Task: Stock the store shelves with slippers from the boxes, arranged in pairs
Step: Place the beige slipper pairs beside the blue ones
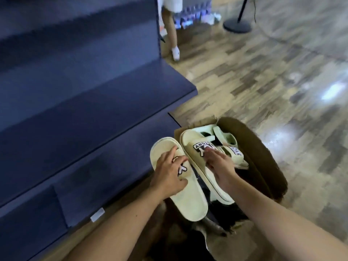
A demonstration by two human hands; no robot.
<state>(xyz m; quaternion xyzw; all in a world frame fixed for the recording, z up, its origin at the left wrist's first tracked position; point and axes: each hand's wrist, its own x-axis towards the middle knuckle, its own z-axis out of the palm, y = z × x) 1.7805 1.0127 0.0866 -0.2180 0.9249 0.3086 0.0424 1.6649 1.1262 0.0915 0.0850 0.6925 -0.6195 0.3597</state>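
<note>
Fingers (172,152) of left hand (169,173) and right hand (220,167) grip parallel slippers (188,201), toes pointing away.

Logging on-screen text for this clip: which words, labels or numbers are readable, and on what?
"TORY": upside down on the right slipper patch; the right hand covers the rest.
"Y": large letter on the left slipper patch, between fingers of the left hand.
Third slipper, in the box: patch too blurred to read.
White shelf tag: nothing readable.
</note>
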